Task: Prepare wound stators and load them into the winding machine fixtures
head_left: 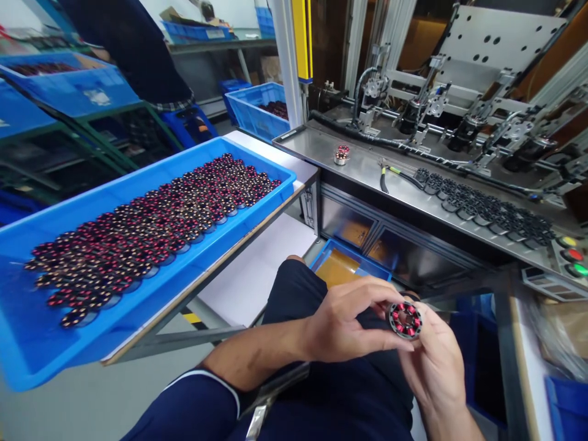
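Over my lap, a round motor stator [405, 320] with red windings and a dark rim is held between both hands, its open face turned up toward me. My left hand [351, 321] grips it from the left, with thumb and fingertips on its rim. Around its right side closes my right hand [436, 355], whose fingers are partly hidden behind it. Rows of similar stators [156, 226] with red and copper-coloured windings fill much of a blue tray [59, 349] to the left.
On the machine's metal ledge [316, 144] stand a small stack of stators [341, 155], green-handled pliers [390, 174] and rows of black ring parts [487, 205]. Coloured push buttons [572, 255] sit at the right. Behind the tray is another person [124, 49], near blue bins [92, 92].
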Available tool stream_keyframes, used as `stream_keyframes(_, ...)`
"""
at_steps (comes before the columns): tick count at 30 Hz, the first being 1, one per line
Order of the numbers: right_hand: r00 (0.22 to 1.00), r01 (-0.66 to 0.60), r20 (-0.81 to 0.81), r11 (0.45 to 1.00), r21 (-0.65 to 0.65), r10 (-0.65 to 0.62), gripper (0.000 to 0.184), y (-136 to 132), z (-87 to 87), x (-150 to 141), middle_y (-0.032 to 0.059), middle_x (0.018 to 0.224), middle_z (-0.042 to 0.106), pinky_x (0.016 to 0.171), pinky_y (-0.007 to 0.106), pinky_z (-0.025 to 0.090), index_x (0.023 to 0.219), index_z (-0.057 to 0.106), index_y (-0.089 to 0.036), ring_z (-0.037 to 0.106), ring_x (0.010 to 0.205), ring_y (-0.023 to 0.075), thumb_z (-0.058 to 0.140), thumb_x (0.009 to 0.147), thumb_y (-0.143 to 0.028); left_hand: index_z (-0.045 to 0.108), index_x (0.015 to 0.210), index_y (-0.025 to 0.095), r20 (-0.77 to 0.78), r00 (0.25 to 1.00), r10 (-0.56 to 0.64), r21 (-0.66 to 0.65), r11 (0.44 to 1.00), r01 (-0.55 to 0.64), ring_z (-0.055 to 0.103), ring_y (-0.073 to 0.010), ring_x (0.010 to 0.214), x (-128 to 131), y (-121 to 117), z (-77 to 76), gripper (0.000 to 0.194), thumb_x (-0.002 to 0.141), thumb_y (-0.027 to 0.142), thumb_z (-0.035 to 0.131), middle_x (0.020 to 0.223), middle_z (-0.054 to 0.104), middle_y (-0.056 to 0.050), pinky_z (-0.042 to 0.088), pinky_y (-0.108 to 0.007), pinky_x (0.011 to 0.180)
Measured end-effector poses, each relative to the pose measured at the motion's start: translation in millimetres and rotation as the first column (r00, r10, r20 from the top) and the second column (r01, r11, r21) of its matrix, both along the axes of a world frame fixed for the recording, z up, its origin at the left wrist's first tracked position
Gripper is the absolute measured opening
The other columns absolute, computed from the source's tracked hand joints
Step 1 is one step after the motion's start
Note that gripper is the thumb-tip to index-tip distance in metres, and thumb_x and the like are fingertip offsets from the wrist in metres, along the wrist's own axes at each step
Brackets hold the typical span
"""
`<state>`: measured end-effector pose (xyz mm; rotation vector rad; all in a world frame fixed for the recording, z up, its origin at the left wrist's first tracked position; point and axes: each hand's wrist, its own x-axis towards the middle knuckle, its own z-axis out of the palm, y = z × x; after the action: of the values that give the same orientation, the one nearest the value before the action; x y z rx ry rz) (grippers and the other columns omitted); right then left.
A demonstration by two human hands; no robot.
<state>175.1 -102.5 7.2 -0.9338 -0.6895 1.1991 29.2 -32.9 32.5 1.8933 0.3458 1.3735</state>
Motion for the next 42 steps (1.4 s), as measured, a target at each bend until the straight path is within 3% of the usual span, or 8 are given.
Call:
stream_keyframes(13, 0.997, 0.018, -0.072, 0.981, -0.193, -0.033, 0.026, 2.5, 6.8, -5.1, 0.0001, 0.068, 0.055, 0.063, 0.027, 0.052, 0.065, 0.065, -0.018, 0.053, 0.064, 0.0126, 0.085, 0.071, -0.035, 0.069, 0.111, 0.007, -0.028, 0.999, -0.029, 0.101, 0.994, 0.032, 0.074, -0.0220, 0.097, -8.5, 7.8, 3.2, 0.040, 0.078, 0.025, 0.083, 0.104, 0.075, -0.019, 0.063, -0.032, 0.089)
stream_keyframes(18, 0.999, 0.002, 0.049, 0.998, -0.058, 0.001, 0.032, 5.2, 7.6, -0.6, 0.0006, 0.067, 0.053, 0.055, 0.025, 0.049, 0.063, 0.062, -0.018, 0.053, 0.061, 0.0123, 0.070, 0.087, -0.037, 0.069, 0.112, 0.006, -0.036, 0.985, -0.168, 0.075, 0.983, 0.170, 0.071, -0.0246, 0.110, -11.7, 8.3, 2.2, 0.029, 0.083, 0.006, 0.072, 0.116, 0.070, -0.024, 0.061, -0.033, 0.094)
stream_keyframes(22, 0.861, 0.051, 0.483, 0.972, 0.230, -0.160, 0.019, 0.3, 13.4, 15.9, 0.0020, 0.076, 0.059, 0.056, 0.023, 0.049, 0.075, 0.065, -0.019, 0.058, 0.065, 0.0116, 0.061, 0.094, -0.019, 0.073, 0.105, 0.013, 0.053, 0.950, -0.308, -0.115, 0.943, 0.312, 0.068, -0.0248, 0.118, -12.1, 5.9, -3.1, 0.031, 0.077, 0.000, 0.075, 0.126, 0.067, -0.018, 0.056, -0.035, 0.102)
stream_keyframes(25, 0.556, -0.100, 0.756, 0.875, 0.473, -0.345, 0.018, -4.8, 23.4, 31.2, 0.0032, 0.083, 0.066, 0.064, 0.026, 0.054, 0.094, 0.068, -0.018, 0.064, 0.075, 0.0141, 0.065, 0.085, -0.003, 0.067, 0.113, 0.020, 0.275, 0.886, -0.373, -0.490, 0.738, 0.463, 0.068, -0.0230, 0.117, -7.0, 3.3, -10.3, 0.057, 0.062, 0.018, 0.093, 0.125, 0.068, -0.012, 0.055, -0.033, 0.101)
stream_keyframes(28, 0.349, -0.260, 0.821, 0.795, 0.548, -0.452, 0.027, -5.0, 37.2, 39.8, 0.0044, 0.086, 0.070, 0.069, 0.024, 0.058, 0.102, 0.067, -0.015, 0.070, 0.079, 0.0146, 0.066, 0.081, 0.002, 0.060, 0.111, 0.016, 0.430, 0.753, -0.498, -0.747, 0.274, 0.607, 0.076, -0.0178, 0.082, 1.2, 1.8, -15.6, 0.050, 0.077, 0.045, 0.083, 0.094, 0.074, -0.010, 0.061, -0.025, 0.069)
stream_keyframes(30, 0.309, -0.283, 0.816, 0.772, 0.570, -0.489, 0.026, -3.4, 45.3, 41.5, 0.0035, 0.084, 0.070, 0.070, 0.023, 0.060, 0.101, 0.067, -0.015, 0.071, 0.079, 0.0139, 0.064, 0.081, 0.002, 0.059, 0.103, 0.013, 0.474, 0.681, -0.558, -0.780, 0.094, 0.619, 0.074, -0.0174, 0.064, 5.3, 1.4, -15.3, 0.046, 0.083, 0.052, 0.074, 0.077, 0.073, -0.008, 0.058, -0.023, 0.055)
stream_keyframes(40, 0.551, -0.230, 0.771, 0.829, 0.509, -0.321, 0.065, -5.5, 37.2, 55.9, 0.0096, 0.108, 0.065, 0.082, 0.041, 0.060, 0.133, 0.056, -0.021, 0.066, 0.098, 0.0240, 0.079, 0.074, -0.010, 0.061, 0.098, 0.012, 0.398, 0.825, -0.401, -0.856, 0.160, 0.491, 0.075, -0.0165, 0.064, 4.4, -5.1, -0.8, 0.044, 0.073, 0.036, 0.087, 0.078, 0.076, -0.006, 0.059, -0.024, 0.059)
stream_keyframes(42, 0.533, -0.288, 0.797, 0.825, 0.487, -0.285, 0.059, -4.2, 38.0, 56.8, 0.0094, 0.105, 0.064, 0.077, 0.038, 0.059, 0.130, 0.058, -0.019, 0.065, 0.095, 0.0227, 0.078, 0.076, -0.007, 0.061, 0.099, 0.012, 0.394, 0.827, -0.400, -0.857, 0.165, 0.488, 0.074, -0.0165, 0.064, 5.4, -5.8, -2.0, 0.044, 0.072, 0.035, 0.088, 0.077, 0.075, -0.004, 0.059, -0.025, 0.060)
